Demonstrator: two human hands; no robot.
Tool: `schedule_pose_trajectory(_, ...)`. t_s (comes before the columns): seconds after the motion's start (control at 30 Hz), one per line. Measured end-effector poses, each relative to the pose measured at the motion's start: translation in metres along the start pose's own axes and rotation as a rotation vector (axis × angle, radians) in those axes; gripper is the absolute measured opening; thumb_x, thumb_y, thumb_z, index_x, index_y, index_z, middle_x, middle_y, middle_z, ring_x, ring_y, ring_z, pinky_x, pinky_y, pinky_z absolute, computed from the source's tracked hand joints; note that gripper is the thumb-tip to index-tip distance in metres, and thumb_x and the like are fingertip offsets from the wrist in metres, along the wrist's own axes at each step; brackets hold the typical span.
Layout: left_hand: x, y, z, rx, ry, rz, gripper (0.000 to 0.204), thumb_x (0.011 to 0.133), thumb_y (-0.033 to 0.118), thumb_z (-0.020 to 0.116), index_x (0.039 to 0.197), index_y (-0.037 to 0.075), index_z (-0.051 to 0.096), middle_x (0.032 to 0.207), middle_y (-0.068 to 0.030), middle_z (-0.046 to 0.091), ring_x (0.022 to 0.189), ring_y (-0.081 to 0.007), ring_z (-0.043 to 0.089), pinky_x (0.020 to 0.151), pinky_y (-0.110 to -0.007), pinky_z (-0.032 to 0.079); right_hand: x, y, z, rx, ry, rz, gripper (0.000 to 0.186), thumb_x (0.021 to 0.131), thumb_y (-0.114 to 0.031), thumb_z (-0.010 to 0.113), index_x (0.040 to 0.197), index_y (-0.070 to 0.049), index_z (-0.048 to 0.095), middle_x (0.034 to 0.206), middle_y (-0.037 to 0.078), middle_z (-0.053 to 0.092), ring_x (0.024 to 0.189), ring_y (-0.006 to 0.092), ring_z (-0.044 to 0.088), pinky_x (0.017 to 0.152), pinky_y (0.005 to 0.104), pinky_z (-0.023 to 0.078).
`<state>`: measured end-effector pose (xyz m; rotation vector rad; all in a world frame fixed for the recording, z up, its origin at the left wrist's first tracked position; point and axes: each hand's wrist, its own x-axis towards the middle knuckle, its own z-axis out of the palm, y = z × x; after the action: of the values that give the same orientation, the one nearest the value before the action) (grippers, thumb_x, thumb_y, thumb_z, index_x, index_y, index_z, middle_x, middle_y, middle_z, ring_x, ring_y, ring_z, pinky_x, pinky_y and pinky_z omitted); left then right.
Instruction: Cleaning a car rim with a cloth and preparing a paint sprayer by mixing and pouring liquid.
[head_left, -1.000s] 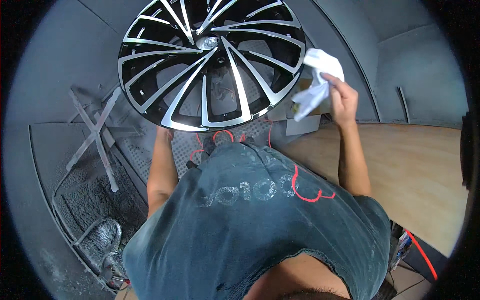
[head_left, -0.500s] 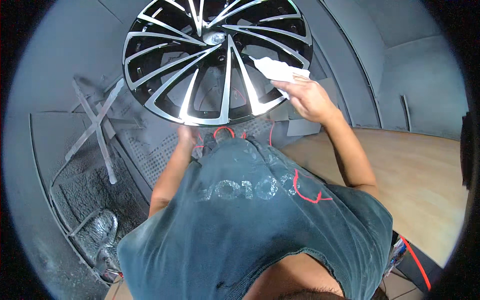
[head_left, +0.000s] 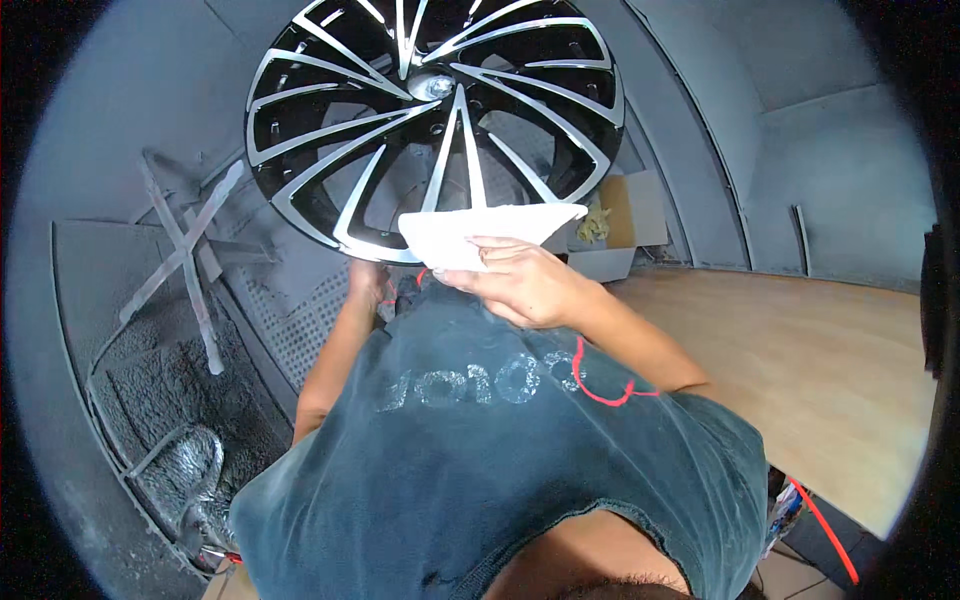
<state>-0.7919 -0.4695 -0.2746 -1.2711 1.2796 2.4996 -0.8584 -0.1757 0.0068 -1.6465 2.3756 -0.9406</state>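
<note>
Holding a white cloth [head_left: 460,226] in the right hand [head_left: 530,285], at the near edge of a black-and-silver wheel [head_left: 432,86].

Pinching the cloth between slightly parted fingers of the right hand, closed on its lower part, with its upper edge across the ends of the nearest spokes; cannot tell whether touching the metal. Left hand [head_left: 368,278] just below the near rim, left of the cloth, partly hidden; cannot tell the spread of its fingers or any hold. Wheel at top centre, in front of the dark shirt [head_left: 480,450]. On the right, an open cardboard box [head_left: 648,208] and a pale wooden tabletop [head_left: 790,340]; on the left, a pale X-shaped frame [head_left: 185,250].
</note>
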Motion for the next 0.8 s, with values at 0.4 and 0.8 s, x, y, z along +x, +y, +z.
schedule_pose_trajectory(0.4, 0.016, 0.032, -0.012, 0.019, 0.09, 0.018, 0.017, 0.092, 0.026, 0.052, 0.1, 0.015, 0.061, 0.086, 0.0, 0.064, 0.072, -0.014, 0.058, 0.057, -0.028, 0.043, 0.001, 0.026, -0.022, -0.141, -0.037, 0.13, 0.057, 0.069, -0.003, 0.056, 0.126, -0.007, 0.055, 0.115, 0.018, 0.062, 0.111, 0.0381, 0.056, 0.101, 0.0474, 0.041)
schedule_pose_trajectory(0.8, 0.032, 0.064, -0.013, -0.005, 0.2, 0.042, 0.023, 0.093, 0.027, 0.051, 0.1, 0.008, 0.061, 0.083, -0.0048, 0.064, 0.067, -0.0173, 0.059, 0.054, -0.027, 0.043, -0.018, 0.034, -0.03, -0.218, 0.116, 0.29, 0.053, 0.075, -0.001, 0.053, 0.127, -0.006, 0.054, 0.113, 0.023, 0.06, 0.106, 0.0419, 0.057, 0.098, 0.0455, 0.044)
